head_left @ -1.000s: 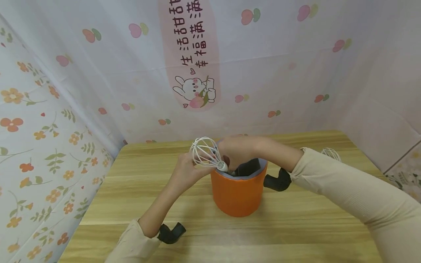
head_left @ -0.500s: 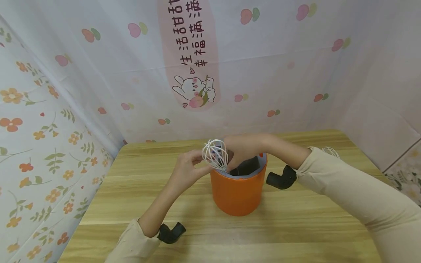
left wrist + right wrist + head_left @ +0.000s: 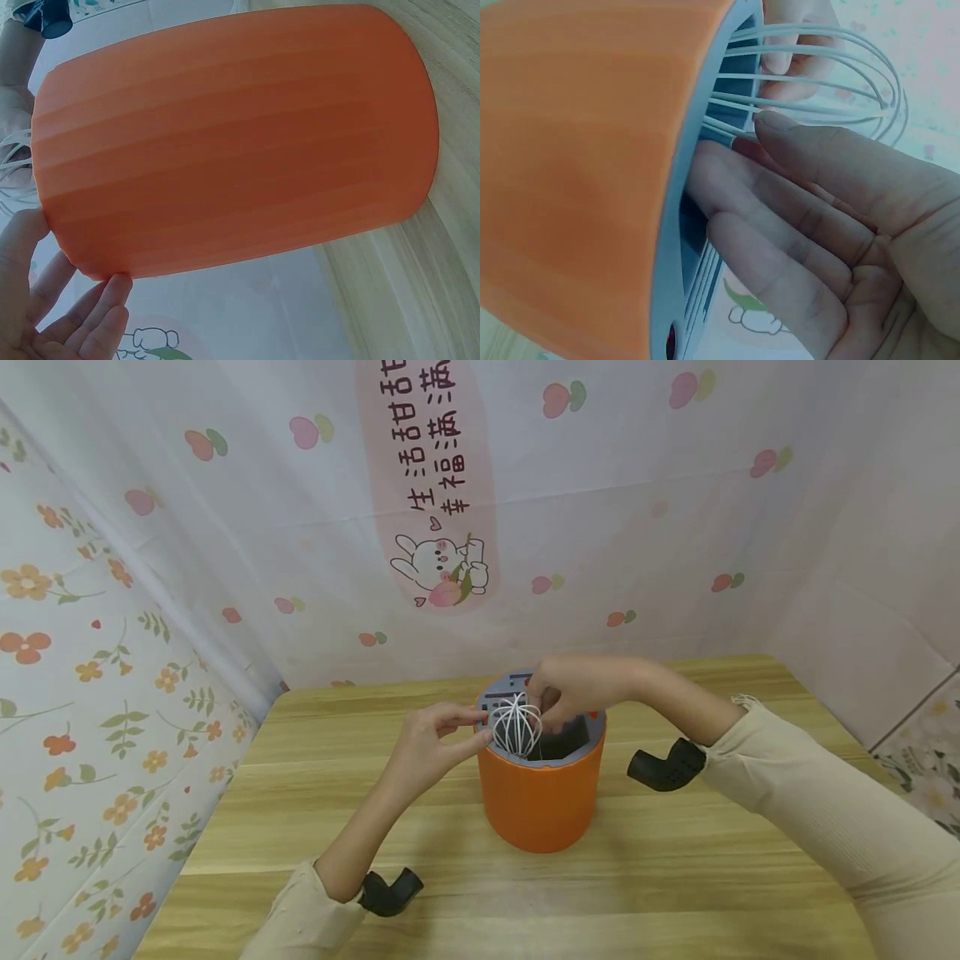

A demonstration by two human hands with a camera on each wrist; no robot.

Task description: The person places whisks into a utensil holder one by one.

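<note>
An orange utensil holder (image 3: 542, 806) with a grey slotted top stands upright. A white wire whisk (image 3: 516, 727) stands in its top opening, wires up and handle hidden inside. My left hand (image 3: 431, 747) lies at the holder's left rim; thumb and fingertips touch it in the left wrist view, without closing round it. Beside the whisk, my right hand (image 3: 577, 689) is over the opening. The right wrist view shows its fingers relaxed and spread, the thumb tip (image 3: 776, 124) close against a wire and other fingertips at the opening.
The holder stands on a wood-grain table (image 3: 360, 818) in front of a printed curtain (image 3: 600, 518). Dark slots show in the holder's grey top (image 3: 501, 693). A black curved piece is on each wrist, the right one (image 3: 667, 766) beside the holder.
The whisk has gone from leaning left over the rim to standing upright in the holder's opening, further right. My right hand has shifted right and its fingers have loosened. The left hand stays at the rim.
</note>
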